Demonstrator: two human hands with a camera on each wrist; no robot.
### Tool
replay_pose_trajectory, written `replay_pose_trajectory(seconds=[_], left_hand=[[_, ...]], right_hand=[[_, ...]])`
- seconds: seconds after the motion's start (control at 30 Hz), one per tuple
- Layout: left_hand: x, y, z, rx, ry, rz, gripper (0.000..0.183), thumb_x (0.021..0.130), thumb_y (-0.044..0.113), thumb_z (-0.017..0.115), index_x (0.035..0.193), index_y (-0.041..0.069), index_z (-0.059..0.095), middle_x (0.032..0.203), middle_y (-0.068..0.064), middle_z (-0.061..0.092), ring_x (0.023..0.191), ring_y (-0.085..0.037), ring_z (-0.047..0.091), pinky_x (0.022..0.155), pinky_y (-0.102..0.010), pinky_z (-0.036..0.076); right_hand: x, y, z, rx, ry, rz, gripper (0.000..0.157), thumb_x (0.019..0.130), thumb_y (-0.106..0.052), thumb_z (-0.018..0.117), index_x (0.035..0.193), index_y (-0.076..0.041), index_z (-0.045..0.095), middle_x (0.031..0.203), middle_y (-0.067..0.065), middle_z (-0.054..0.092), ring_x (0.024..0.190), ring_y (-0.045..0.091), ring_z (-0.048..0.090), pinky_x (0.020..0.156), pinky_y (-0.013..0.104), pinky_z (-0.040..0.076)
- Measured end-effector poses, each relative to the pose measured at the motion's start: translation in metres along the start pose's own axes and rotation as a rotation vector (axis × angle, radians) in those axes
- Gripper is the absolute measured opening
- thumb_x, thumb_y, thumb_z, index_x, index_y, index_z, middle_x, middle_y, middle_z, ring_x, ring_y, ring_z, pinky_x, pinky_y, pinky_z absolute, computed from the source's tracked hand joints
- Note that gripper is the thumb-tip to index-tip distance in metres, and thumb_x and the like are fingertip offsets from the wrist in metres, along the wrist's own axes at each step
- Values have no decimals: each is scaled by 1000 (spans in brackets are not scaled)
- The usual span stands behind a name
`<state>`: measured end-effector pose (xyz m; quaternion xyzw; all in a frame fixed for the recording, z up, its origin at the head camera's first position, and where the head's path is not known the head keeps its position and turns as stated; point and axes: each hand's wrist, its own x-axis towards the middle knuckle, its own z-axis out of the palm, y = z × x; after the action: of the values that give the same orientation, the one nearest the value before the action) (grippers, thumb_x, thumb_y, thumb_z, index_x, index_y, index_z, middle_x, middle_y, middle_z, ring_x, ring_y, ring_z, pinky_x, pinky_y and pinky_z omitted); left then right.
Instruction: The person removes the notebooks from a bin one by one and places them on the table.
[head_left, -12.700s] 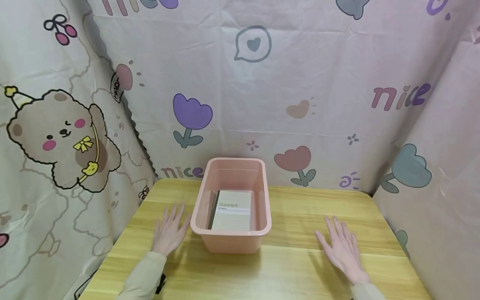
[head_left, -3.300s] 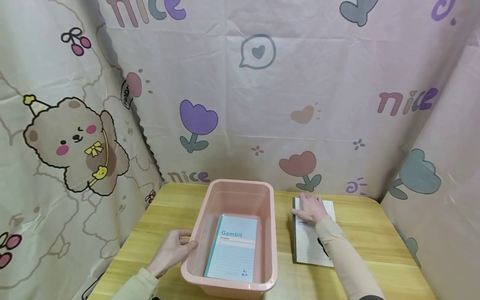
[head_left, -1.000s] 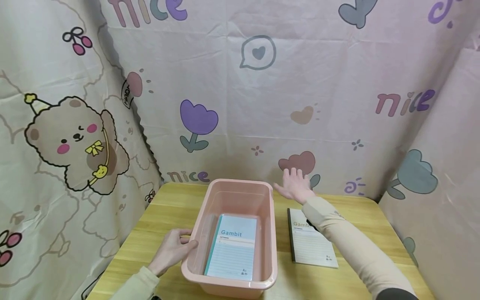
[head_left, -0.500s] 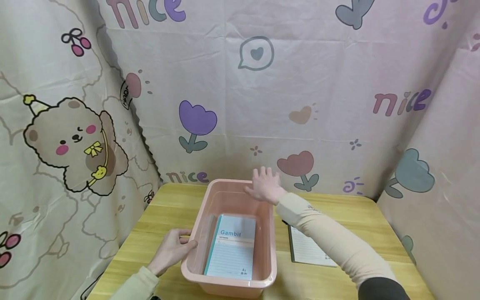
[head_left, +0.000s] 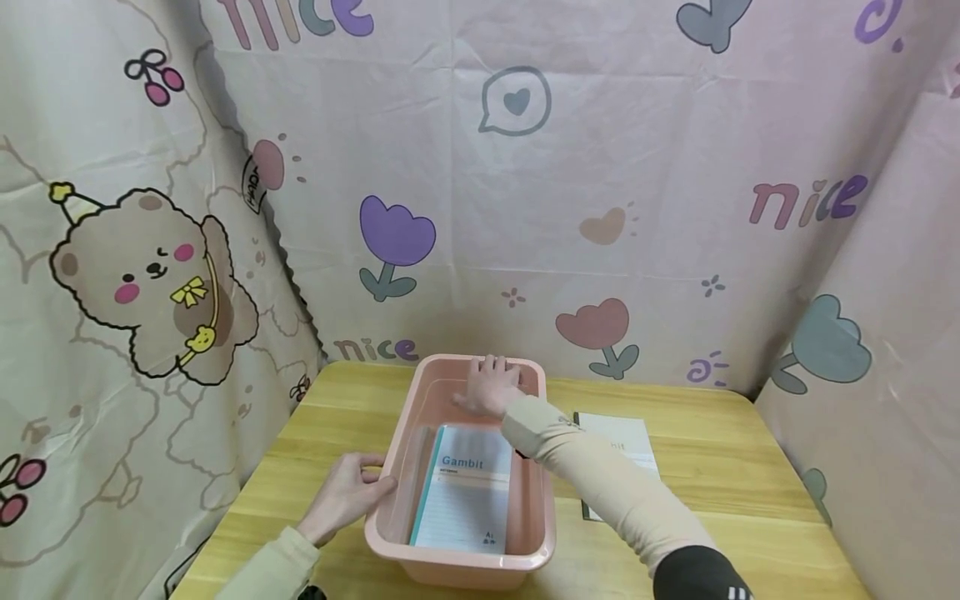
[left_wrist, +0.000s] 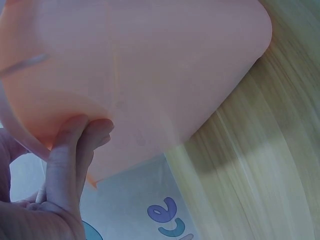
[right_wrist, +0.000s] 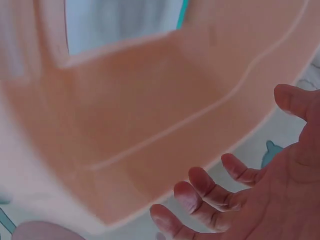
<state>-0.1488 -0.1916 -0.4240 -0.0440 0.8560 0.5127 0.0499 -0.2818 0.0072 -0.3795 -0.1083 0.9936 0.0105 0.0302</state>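
Pink plastic makes the deep, long tub (head_left: pixel 465 575) that stands on the yellow wooden table (head_left: pixel 750 467). From far away, I see my left hand (head_left: pixel 345 496) pinching the tub's left rim. My right hand (head_left: pixel 489 389) is over the tub's far end, fingers apart, with nothing in it; I can't tell if it touches the tub. A flat, pale blue paper notebook (head_left: pixel 467 504) lies at the bottom of the tub. A flat, white paper notebook (head_left: pixel 617 432) with a dark edge lies on the table, just right of the tub, partly hidden by my cream cloth sleeve (head_left: pixel 592 483). One book out, one in: I'd guess the job is half done, with the blue one left.
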Motion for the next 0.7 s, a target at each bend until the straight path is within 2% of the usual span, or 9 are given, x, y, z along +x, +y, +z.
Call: replay_pose_trajectory(seconds=[0.2, 0.5, 0.63, 0.7], left_hand=[[1, 1, 0, -1, -7, -8, 45, 84, 1, 66, 124, -17, 59, 103, -31, 73, 88, -37, 76, 71, -41, 66], [0, -2, -3, -8, -19, 9, 46, 84, 1, 65, 125, -18, 58, 102, -32, 73, 87, -37, 76, 71, -40, 66], [0, -4, -2, -9, -20, 22, 47, 83, 1, 66, 125, -19, 57, 102, -33, 73, 87, -38, 76, 70, -40, 66], [0, -5, -1, -10, -22, 29, 47, 83, 1, 66, 124, -19, 57, 102, -33, 73, 87, -38, 76, 70, -40, 66]], right_hand=[[7, -12, 22, 5, -62, 15, 81, 92, -66, 52, 152, -13, 40, 149, 15, 48, 134, 33, 47, 104, 55, 47], [10, -28, 47, 56, -100, 30, 86, 89, -68, 55, 152, -12, 40, 147, 15, 49, 134, 32, 47, 102, 51, 48], [10, -30, 63, 82, -68, 16, 84, 89, -68, 57, 148, -9, 43, 144, 16, 51, 132, 32, 48, 104, 53, 47], [12, -31, 78, 80, -33, 17, 80, 88, -66, 58, 143, -8, 47, 139, 16, 53, 128, 32, 50, 102, 52, 48]])
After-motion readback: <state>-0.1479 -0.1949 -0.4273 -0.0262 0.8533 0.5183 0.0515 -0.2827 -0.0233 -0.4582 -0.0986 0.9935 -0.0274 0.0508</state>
